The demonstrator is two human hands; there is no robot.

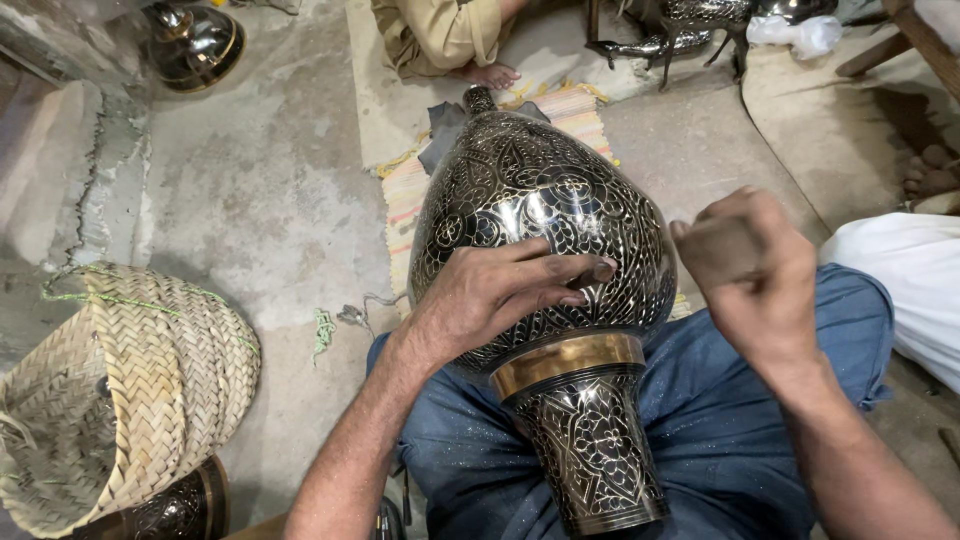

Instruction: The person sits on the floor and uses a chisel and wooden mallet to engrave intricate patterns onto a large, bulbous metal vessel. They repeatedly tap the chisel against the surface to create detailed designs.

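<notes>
A large engraved metal vase (540,200), dark with silver floral patterns and a plain brass band (566,362), lies across my lap with its narrow neck pointing away from me. My left hand (500,290) rests flat on the vase's belly, fingers stretched to the right. Just to the right of the vase, my right hand (750,265) hovers with its fingers curled into a fist; whether it holds a small tool is hidden. My legs are in blue trousers (720,420).
A woven straw basket (130,390) sits at lower left over another dark engraved vessel (175,510). A striped mat (410,200) lies under the vase. Another person's foot (490,73) is at the top, a shiny metal pot (195,40) top left, white cloth (910,280) at right.
</notes>
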